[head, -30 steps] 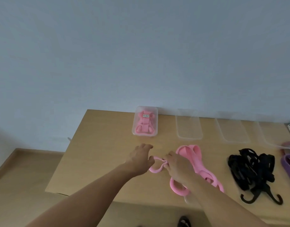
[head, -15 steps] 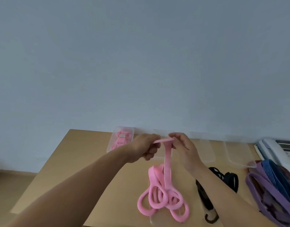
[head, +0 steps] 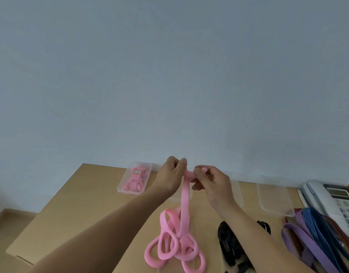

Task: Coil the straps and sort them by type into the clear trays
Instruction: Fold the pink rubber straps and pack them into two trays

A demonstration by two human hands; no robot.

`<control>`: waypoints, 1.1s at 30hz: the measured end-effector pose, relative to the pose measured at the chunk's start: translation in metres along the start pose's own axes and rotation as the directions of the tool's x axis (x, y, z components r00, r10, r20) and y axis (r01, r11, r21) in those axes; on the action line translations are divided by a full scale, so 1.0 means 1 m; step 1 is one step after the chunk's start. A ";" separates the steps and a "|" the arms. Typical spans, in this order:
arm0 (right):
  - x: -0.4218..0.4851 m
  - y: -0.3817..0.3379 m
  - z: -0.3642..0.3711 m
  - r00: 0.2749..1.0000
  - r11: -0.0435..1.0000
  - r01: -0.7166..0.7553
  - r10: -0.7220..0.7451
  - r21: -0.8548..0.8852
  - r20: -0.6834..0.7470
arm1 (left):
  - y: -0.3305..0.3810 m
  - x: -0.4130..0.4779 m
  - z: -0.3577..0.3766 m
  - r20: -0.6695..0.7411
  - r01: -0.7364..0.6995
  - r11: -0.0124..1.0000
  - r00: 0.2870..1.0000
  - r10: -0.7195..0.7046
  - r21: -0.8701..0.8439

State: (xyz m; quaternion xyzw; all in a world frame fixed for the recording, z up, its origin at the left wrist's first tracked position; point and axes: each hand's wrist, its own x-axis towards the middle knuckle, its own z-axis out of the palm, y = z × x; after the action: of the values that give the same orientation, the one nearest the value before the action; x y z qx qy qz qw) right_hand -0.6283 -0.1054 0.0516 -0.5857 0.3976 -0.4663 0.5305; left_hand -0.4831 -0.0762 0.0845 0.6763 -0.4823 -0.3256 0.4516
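While both hands, left hand and right hand, pinch its top end at frame centre, the flat pink rubber strap hangs vertically, its lower loops near the tabletop; label unreadable.

A long pink strap hangs up in the air, its top end pinched between the left hand and the right hand. Its lower part lies in soft loops near the front edge of the table. A clear tray at the back edge holds a pink strap already coiled. More clear trays stand along the back edge. Black straps lie in a heap near the front. Purple and blue straps lie at the right edge.
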 end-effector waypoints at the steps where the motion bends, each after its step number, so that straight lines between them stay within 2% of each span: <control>1: -0.001 -0.001 -0.003 1.000 1.000 0.007 -0.007 -0.019 0.014 | -0.002 -0.002 0.000 0.033 -0.006 1.000 0.999 0.006 -0.018; 5: -0.001 -0.009 -0.006 0.999 1.000 0.008 -0.007 -0.025 0.032 | -0.008 -0.003 -0.008 0.279 0.083 0.967 0.960 -0.013 -0.240; 7: -0.001 -0.012 -0.005 1.000 1.000 0.006 -0.006 -0.020 0.022 | -0.008 -0.001 -0.015 0.351 0.091 0.951 0.936 0.020 -0.297; 11: 0.002 -0.017 -0.001 1.000 0.999 -0.006 0.005 -0.051 -0.011 | -0.008 0.001 -0.027 0.394 0.070 0.949 0.917 0.060 -0.306; 16: -0.002 -0.021 0.010 0.999 1.000 -0.010 0.010 -0.017 0.032 | -0.009 0.006 -0.041 0.411 0.142 0.911 0.911 0.033 -0.388; 21: -0.003 -0.026 0.019 1.000 0.997 0.027 -0.026 -0.071 0.016 | -0.003 0.009 -0.056 0.564 0.248 0.919 0.825 -0.034 -0.308; 24: -0.003 -0.026 0.027 0.998 0.991 0.049 -0.045 -0.124 0.033 | -0.004 0.011 -0.066 0.606 0.288 0.917 0.792 -0.068 -0.274; 28: -0.005 -0.026 0.036 0.996 0.992 0.062 -0.054 -0.114 0.066 | -0.008 0.015 -0.075 0.595 0.257 0.924 0.803 -0.040 -0.284; 33: -0.007 -0.027 0.038 0.997 1.000 0.018 -0.017 -0.010 0.071 | -0.015 0.019 -0.071 0.541 0.209 0.904 0.841 0.028 -0.372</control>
State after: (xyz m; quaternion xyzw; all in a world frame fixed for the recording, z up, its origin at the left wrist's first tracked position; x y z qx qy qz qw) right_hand -0.5940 -0.0858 0.0777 -0.6081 0.3760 -0.4477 0.5370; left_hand -0.4092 -0.0713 0.0976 0.4690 -0.4747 -0.6172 0.4169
